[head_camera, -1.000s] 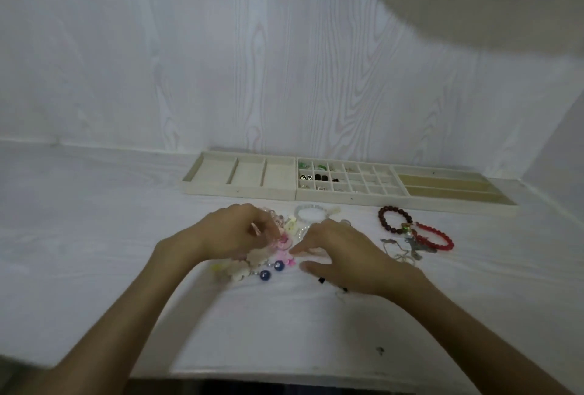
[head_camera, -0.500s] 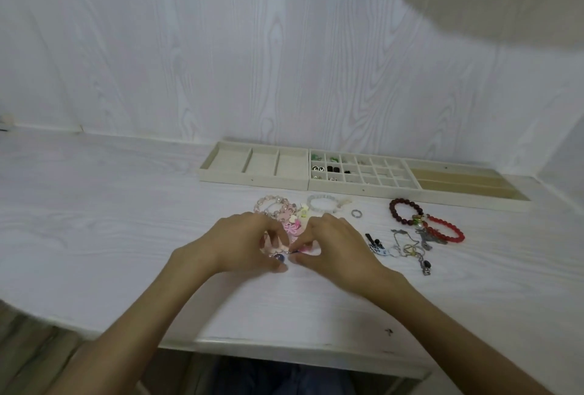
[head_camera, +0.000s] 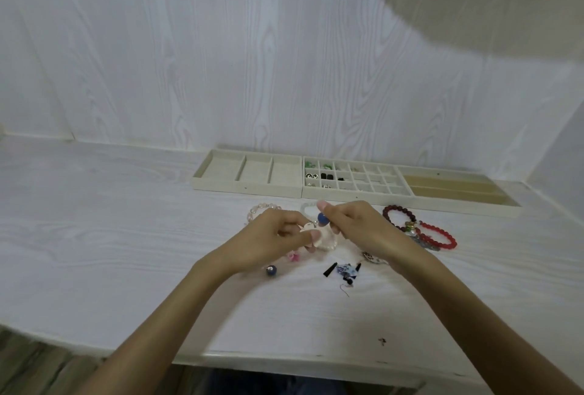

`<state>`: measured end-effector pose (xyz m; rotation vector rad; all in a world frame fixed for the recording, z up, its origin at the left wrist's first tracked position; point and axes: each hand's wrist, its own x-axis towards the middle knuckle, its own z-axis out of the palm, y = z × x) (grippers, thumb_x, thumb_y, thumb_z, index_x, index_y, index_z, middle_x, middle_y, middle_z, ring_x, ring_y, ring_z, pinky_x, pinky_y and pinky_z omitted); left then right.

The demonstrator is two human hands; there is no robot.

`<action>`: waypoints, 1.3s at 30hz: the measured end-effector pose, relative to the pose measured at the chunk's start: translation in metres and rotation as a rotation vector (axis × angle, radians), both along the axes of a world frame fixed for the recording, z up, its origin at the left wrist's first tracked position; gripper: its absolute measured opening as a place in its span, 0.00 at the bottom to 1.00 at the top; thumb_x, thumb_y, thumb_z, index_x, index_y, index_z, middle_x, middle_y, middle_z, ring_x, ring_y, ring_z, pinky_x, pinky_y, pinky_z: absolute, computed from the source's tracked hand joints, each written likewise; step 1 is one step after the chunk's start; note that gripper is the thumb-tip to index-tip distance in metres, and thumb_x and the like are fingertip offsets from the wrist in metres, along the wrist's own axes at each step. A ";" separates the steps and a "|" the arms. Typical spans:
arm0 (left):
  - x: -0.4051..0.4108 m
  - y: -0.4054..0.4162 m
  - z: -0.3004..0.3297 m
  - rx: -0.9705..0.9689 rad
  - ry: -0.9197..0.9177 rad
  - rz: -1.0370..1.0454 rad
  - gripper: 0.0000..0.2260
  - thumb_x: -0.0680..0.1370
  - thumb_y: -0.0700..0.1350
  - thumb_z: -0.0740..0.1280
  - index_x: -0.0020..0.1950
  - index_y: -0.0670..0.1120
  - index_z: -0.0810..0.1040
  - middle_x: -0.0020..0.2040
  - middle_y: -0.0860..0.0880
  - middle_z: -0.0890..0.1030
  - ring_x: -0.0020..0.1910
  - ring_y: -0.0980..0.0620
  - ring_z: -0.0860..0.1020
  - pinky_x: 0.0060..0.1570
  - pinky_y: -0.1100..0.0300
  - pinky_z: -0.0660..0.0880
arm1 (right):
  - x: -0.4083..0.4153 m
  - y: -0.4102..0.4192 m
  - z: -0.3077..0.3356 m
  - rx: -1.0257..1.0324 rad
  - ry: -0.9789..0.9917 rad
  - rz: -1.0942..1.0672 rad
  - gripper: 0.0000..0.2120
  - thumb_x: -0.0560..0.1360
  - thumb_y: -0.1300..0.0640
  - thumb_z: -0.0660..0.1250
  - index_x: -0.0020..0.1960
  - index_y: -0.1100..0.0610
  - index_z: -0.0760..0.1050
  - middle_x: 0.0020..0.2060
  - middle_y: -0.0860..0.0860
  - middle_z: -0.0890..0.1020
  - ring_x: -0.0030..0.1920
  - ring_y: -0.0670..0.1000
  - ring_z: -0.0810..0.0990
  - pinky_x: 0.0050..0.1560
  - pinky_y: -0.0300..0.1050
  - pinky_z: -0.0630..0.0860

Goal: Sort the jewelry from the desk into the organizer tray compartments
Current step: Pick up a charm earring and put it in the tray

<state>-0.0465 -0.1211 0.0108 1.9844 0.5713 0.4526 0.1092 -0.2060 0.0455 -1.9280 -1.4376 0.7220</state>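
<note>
Presently, sorting status: early; most pieces lie loose on the table (head_camera: pixel 110 236).
Organizer tray (head_camera: pixel 252 187): centre of frame, against the wall, three sections side by side.
Left section: three wide compartments, nothing visible in them.
Middle grid (head_camera: pixel 354 178): a few left-hand cells hold small green, black and silvery items; the other cells look vacant.
Right section (head_camera: pixel 448 189): long tan slots, nothing visible.
Right hand (head_camera: pixel 357 227): curled, pinching a dark blue bead earring (head_camera: pixel 322 219) at thumb and forefinger.
Left hand (head_camera: pixel 268 239): curled round a pale, shell-like piece (head_camera: pixel 316 234); exact hold unclear.
Unsorted, right of hands: dark red bead bracelet (head_camera: pixel 395 216), bright red bracelet (head_camera: pixel 442 236), tangled metal pieces beside them.
Unsorted, below hands: second blue bead (head_camera: pixel 270 270), small pink piece (head_camera: pixel 294 257), blue-patterned earring (head_camera: pixel 346 271).
Unsorted, above left hand: pink bead bracelet (head_camera: pixel 262 209), partly hidden.
Remaining, by estimate: all bracelets, and most earrings.
</note>
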 end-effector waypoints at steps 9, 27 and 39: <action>0.043 0.000 0.006 0.033 0.061 -0.005 0.04 0.77 0.48 0.67 0.46 0.58 0.77 0.33 0.56 0.83 0.37 0.49 0.76 0.35 0.58 0.72 | 0.032 0.001 -0.020 0.108 -0.381 -0.182 0.20 0.77 0.39 0.57 0.42 0.50 0.81 0.36 0.48 0.82 0.34 0.47 0.78 0.38 0.44 0.74; 0.168 0.093 0.037 0.261 -0.022 0.066 0.06 0.76 0.55 0.67 0.51 0.57 0.80 0.38 0.49 0.84 0.40 0.48 0.82 0.47 0.49 0.77 | 0.151 0.071 0.016 0.389 0.126 -0.253 0.07 0.72 0.56 0.72 0.49 0.51 0.83 0.44 0.48 0.85 0.46 0.43 0.83 0.57 0.43 0.78; 0.222 0.135 0.008 0.241 0.020 0.167 0.06 0.76 0.49 0.69 0.51 0.55 0.82 0.43 0.55 0.82 0.46 0.55 0.81 0.51 0.54 0.78 | 0.203 0.121 0.002 0.351 -0.026 -0.208 0.06 0.72 0.57 0.71 0.49 0.51 0.83 0.45 0.50 0.85 0.49 0.46 0.82 0.59 0.46 0.76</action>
